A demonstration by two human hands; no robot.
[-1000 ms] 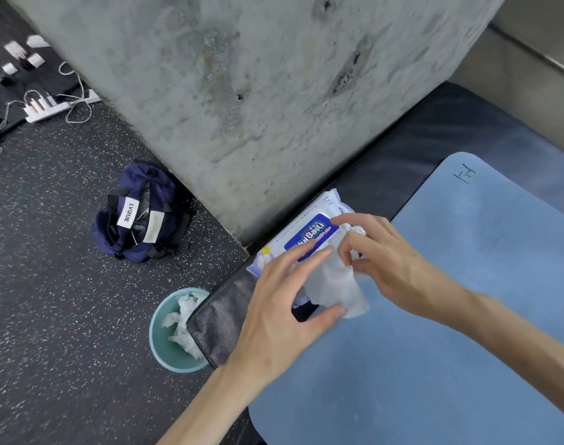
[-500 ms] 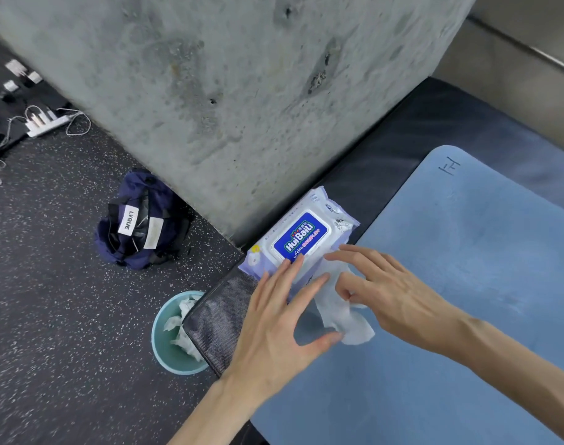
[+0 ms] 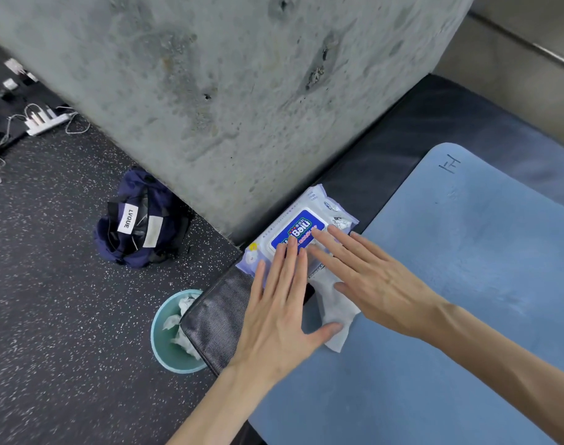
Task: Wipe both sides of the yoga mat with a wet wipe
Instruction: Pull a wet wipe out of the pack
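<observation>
— Where's the mat right now?

— The blue yoga mat [image 3: 466, 284] lies flat, spread over a dark padded platform [image 3: 402, 139], filling the right and lower part of what I see. There's a small mark near its far corner.

— And the wet wipe?

— One white wet wipe [image 3: 335, 313] lies crumpled on the mat's near-left edge, between my two hands. The thumb of my left hand [image 3: 274, 316] touches its lower corner; my right hand [image 3: 370, 284] lies partly over its upper side.

— Are you gripping it?

— No. Both hands are flat with the fingers straight, holding nothing. The fingertips of both press down on the blue lid of the wipes pack [image 3: 298, 231], left fingers beside right fingers.

— Where does the pack sit?

— On the platform, just beside the mat's left edge, close against the foot of the concrete pillar [image 3: 226, 91].

— What else is around?

— A teal bin [image 3: 160, 345] stands on the speckled floor [image 3: 49, 316] just beside the platform's corner, with crumpled white wipes inside. Further left, a navy bag [image 3: 139, 223] with a white label reading LVQUE is slumped against the pillar's base. Well apart, at the far left, a white power strip [image 3: 46, 122] with cables lies on the floor.
</observation>
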